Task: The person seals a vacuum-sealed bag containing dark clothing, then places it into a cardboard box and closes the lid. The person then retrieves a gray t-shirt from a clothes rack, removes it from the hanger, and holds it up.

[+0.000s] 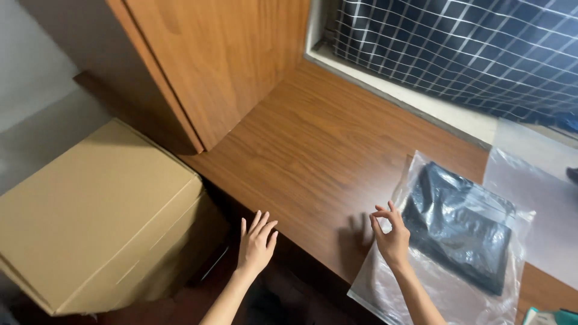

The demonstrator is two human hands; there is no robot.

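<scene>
Left hand (256, 244): fingers spread flat, nothing held, hovering off the brown wooden table (313, 138) edge.
Right hand (392, 238): fingers loosely curled, empty, just over the clear plastic bag (433, 283) holding a folded black garment (457, 225).

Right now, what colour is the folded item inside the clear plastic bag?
Black, seen in the head view.

Cardboard box (90, 222) left; checked curtain (469, 54) behind wooden desk (313, 150).

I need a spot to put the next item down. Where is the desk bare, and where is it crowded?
Bare wood lies on the desk between the wooden cabinet, the window ledge and the clear bag with dark contents. The right side is crowded: that bag, with the right hand at its edge, plus another plastic sheet. The left hand hovers off the front edge beside the cardboard box.
</scene>
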